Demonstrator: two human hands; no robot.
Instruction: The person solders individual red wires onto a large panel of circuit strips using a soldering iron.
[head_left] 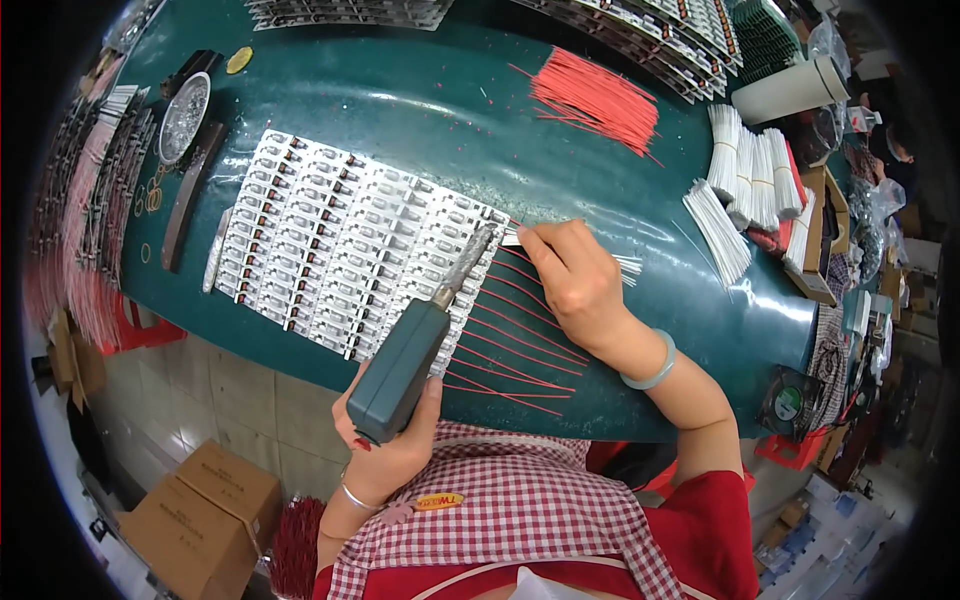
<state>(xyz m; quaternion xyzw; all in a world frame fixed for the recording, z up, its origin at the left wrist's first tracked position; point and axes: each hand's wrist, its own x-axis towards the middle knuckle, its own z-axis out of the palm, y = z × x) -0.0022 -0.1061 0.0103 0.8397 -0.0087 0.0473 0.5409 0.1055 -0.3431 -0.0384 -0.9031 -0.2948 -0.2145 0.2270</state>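
Observation:
My left hand [400, 455] is closed round the dark green handle of a soldering iron [400, 365]. Its metal tip points up and right, over the right-hand part of a panel of small white circuit boards [330, 240]. At the panel's upper right corner my right hand [580, 285] is closed in a pinch. White wires [630, 268] show on both sides of its fingers; the part within the grip is hidden. Several thin red wires [520, 340] run from the panel's right edge across the green table, below my right hand.
A heap of red wires [595, 100] lies on the far side, with bundled white wires [745, 175] to the right beside a pale cylinder [790, 90]. More panels [640, 40] are stacked at the back. A metal dish [185, 118] and dark bar [193, 195] sit left.

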